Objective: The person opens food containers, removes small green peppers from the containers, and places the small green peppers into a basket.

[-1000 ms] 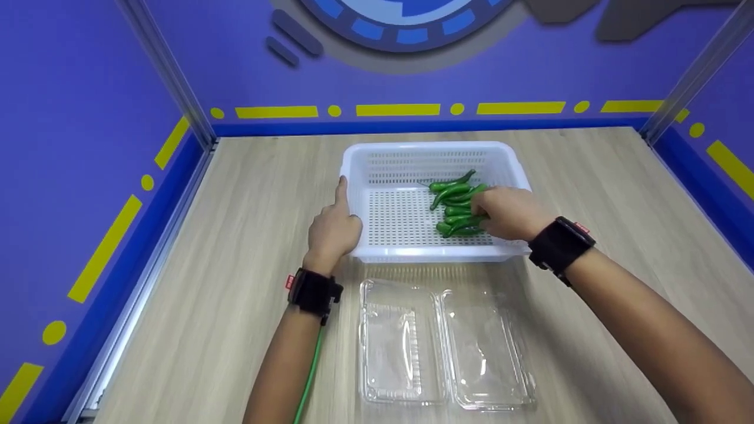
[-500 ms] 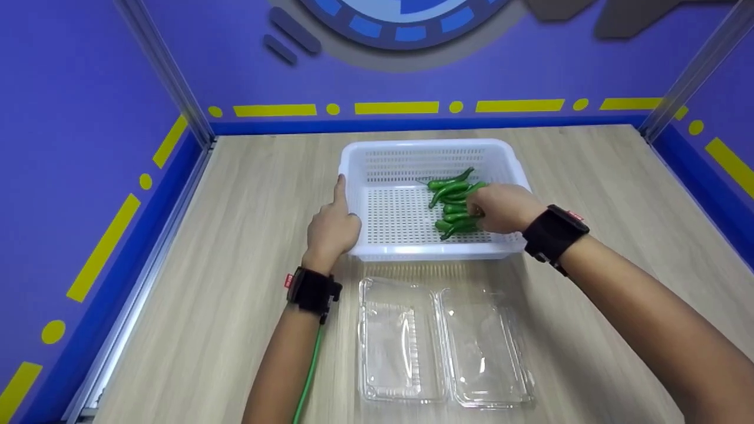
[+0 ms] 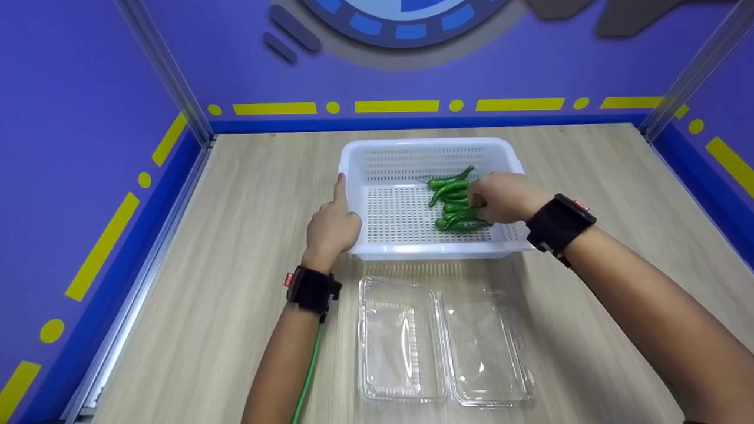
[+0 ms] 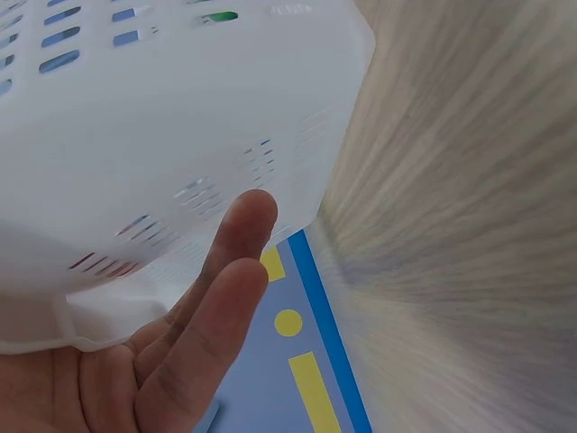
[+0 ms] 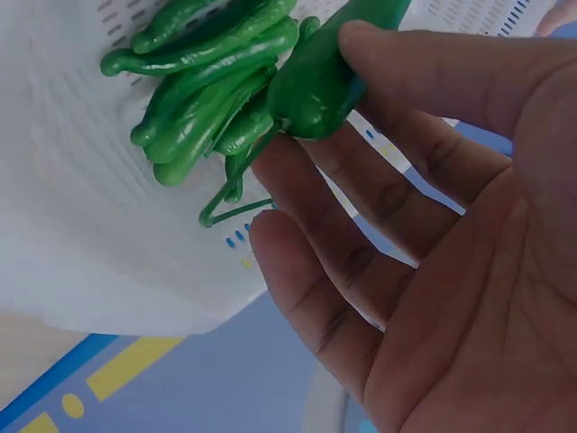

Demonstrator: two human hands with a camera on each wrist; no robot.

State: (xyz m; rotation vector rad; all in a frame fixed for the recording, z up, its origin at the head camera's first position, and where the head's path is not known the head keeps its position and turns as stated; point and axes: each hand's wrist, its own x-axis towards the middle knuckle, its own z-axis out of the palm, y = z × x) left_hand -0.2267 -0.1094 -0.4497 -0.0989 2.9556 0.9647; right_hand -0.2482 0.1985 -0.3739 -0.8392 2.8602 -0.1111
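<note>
A white perforated basket (image 3: 421, 249) stands on the table, with several glossy green chili peppers (image 3: 453, 194) heaped in its right half. At its left side my left hand (image 3: 334, 229) holds the rim, thumb over the edge and index finger laid along it. The left wrist view shows fingers (image 4: 236, 239) of that hand against the outer wall. My right hand (image 3: 509, 197) reaches over the basket's right side. In the right wrist view it pinches one green chili pepper (image 5: 315, 95) between thumb and fingertips, stem hanging down; more peppers (image 5: 198, 99) lie beside it.
In front of the basket a clear plastic clamshell box (image 3: 403, 341) lies opened flat, its two halves side by side. A green cable (image 3: 309, 377) runs along the left forearm. Blue panels (image 3: 106, 176) enclose the wooden table (image 3: 247, 235) at the back and sides.
My right hand has shifted slightly away from me and up over the peppers, and some peppers under it have moved. The left hand stays on the basket rim.
</note>
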